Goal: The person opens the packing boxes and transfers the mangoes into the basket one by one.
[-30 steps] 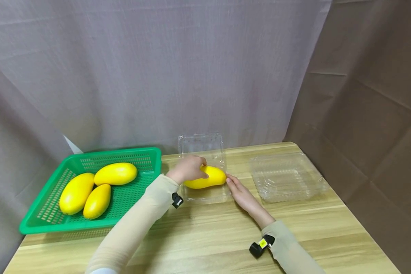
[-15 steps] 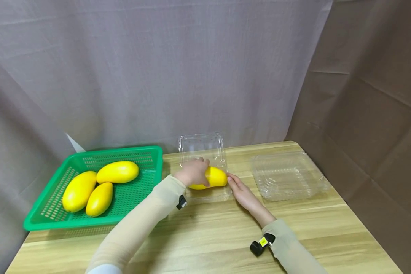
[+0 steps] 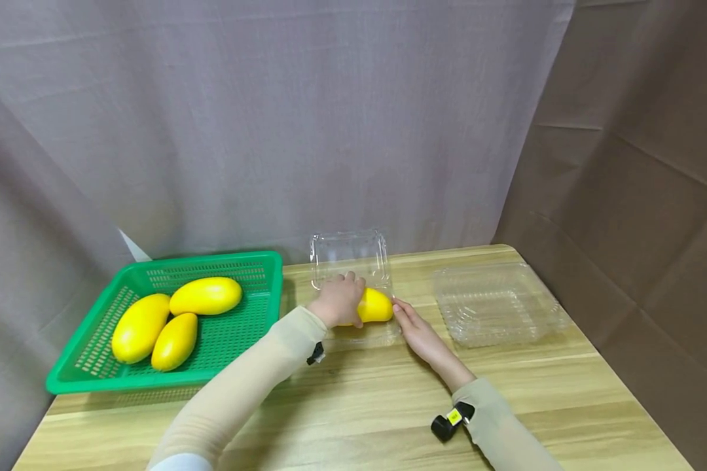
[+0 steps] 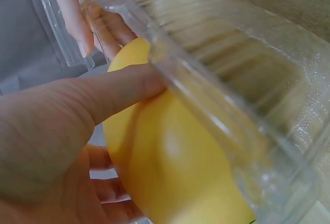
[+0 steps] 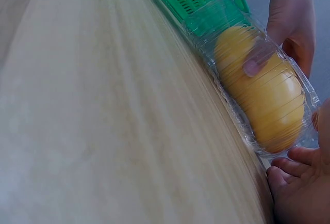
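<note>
A yellow mango [image 3: 375,306] lies in the base of a clear plastic clamshell box [image 3: 353,339], whose lid stands up at the back. My left hand [image 3: 337,301] grips the mango from above at its left end. The left wrist view shows the thumb on the near side of the mango [image 4: 175,152] and the other fingers round its far side. My right hand [image 3: 415,330] holds the right wall of the box. In the right wrist view, the right thumb is at the rim and the curled fingers [image 5: 294,167] are outside the wall.
To the left, a green plastic basket [image 3: 235,347] holds three more mangoes [image 3: 206,296]. Another clear plastic box [image 3: 501,304] sits on the right of the wooden table [image 3: 353,412]. A grey curtain [image 3: 353,118] hangs behind the table, with brown cloth [image 3: 624,216] at the right.
My left hand has shifted slightly right and turned over the mango, covering more of its left end. The right hand stays at the box wall.
</note>
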The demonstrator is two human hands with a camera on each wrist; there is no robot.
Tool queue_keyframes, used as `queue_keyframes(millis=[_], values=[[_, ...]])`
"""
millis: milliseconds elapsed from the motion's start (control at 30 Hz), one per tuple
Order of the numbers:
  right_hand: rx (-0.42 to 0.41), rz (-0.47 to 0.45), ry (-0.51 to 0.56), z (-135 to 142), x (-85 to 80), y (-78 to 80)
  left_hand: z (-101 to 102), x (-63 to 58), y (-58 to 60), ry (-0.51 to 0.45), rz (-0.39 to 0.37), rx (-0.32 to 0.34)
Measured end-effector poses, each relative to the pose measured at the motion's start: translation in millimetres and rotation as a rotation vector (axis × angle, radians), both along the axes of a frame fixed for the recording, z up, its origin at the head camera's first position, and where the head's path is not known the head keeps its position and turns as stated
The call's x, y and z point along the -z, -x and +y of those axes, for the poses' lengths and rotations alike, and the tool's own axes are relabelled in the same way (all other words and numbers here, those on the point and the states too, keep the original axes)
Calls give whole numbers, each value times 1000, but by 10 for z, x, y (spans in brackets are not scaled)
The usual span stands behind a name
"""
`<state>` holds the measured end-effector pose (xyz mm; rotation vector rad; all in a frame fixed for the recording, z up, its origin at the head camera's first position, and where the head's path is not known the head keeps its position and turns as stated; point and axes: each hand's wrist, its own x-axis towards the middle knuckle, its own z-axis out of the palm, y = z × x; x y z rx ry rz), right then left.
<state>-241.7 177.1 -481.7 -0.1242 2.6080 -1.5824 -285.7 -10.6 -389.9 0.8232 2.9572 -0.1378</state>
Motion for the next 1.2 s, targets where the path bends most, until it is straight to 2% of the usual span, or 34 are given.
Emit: queue_keyframes(millis=[400,1200], values=[[-1,-7,8,-2,40,-6,-26,10,27,-33,-49,-11],[10,15,-5,2,14,-5,-72,-79,26,-145,-4,0]])
